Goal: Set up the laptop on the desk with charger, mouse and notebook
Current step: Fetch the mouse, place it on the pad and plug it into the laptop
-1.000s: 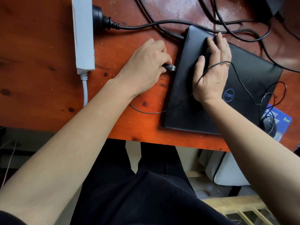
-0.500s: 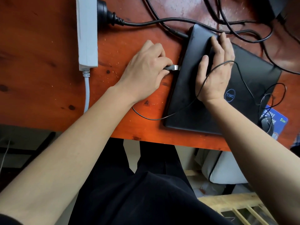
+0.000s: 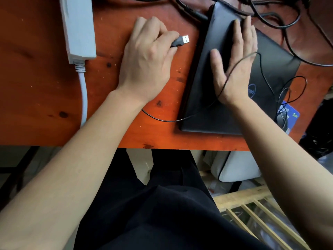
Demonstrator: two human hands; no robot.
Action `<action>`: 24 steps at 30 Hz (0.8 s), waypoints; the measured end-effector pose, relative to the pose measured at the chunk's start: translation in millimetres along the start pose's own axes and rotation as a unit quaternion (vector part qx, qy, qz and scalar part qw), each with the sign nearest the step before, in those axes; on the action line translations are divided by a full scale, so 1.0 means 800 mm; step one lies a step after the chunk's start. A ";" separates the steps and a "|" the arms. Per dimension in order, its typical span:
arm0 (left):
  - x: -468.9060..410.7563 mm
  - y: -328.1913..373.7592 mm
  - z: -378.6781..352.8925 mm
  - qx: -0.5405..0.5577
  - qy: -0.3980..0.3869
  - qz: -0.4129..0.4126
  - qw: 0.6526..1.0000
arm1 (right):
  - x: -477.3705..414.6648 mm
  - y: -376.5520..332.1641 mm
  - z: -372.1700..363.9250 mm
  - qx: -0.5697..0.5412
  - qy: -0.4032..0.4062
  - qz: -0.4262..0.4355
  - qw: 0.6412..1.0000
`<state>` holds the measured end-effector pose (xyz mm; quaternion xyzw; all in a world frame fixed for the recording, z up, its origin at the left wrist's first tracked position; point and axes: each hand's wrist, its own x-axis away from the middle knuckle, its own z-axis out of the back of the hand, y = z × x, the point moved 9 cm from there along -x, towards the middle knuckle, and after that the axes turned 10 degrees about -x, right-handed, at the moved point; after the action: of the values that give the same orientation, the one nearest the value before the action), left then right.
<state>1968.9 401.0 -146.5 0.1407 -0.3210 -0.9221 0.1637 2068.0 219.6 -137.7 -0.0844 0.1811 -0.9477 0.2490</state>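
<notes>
While I pinch the USB plug (image 3: 182,40) by its black housing between thumb and fingers of my left hand (image 3: 144,60), its metal tip points to 3 o'clock at the left edge of the closed Dell laptop (image 3: 198,105), near it but not touching.

My worry is the port. I cannot see it from above, so the tip could meet it wrong side up or skewed and jam. The thin mouse cable (image 3: 162,120) is a second risk. It lies draped over the back of my right hand (image 3: 234,69), and a tug on the plug could drag the mouse (image 3: 282,119) at 4 o'clock of the laptop.

Seen from the grip, the connector juts out at 2 o'clock, clear of my fingertips and fully in sight. Its cable trails out under my left wrist at 5 o'clock.

My right hand lies flat on the lid with fingers straight, pressing it to the desk (image 3: 36,87). If that hand lifts, I think the laptop would slide from the push.

At 9 o'clock of my left hand lies the white power strip (image 3: 79,27).
</notes>
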 end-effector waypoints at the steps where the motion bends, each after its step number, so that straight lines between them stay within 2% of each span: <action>1: 0.000 0.000 0.000 0.003 -0.001 -0.003 1.000 | 0.006 -0.003 -0.006 0.012 -0.032 -0.014 0.999; 5: 0.000 0.003 -0.002 -0.009 -0.018 -0.024 1.000 | 0.036 -0.017 -0.026 0.054 -0.133 -0.085 0.986; 9: 0.004 0.009 -0.010 -0.021 -0.047 -0.069 0.996 | 0.043 -0.017 -0.030 0.041 -0.154 -0.124 0.979; 14: 0.009 0.018 -0.018 -0.043 -0.080 -0.131 0.987 | 0.041 -0.018 -0.031 0.022 -0.171 -0.130 0.976; 20: 0.011 0.021 -0.025 -0.069 -0.093 -0.123 0.986 | 0.040 -0.021 -0.031 0.018 -0.175 -0.120 0.977; 24: 0.006 0.017 -0.027 -0.067 -0.086 -0.080 0.991 | 0.041 -0.024 -0.031 0.014 -0.176 -0.117 0.977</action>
<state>1975.3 377.3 -154.7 0.0744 -0.2589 -0.9605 0.0705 2025.2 225.8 -150.6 -0.2670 0.1095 -0.9429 0.1660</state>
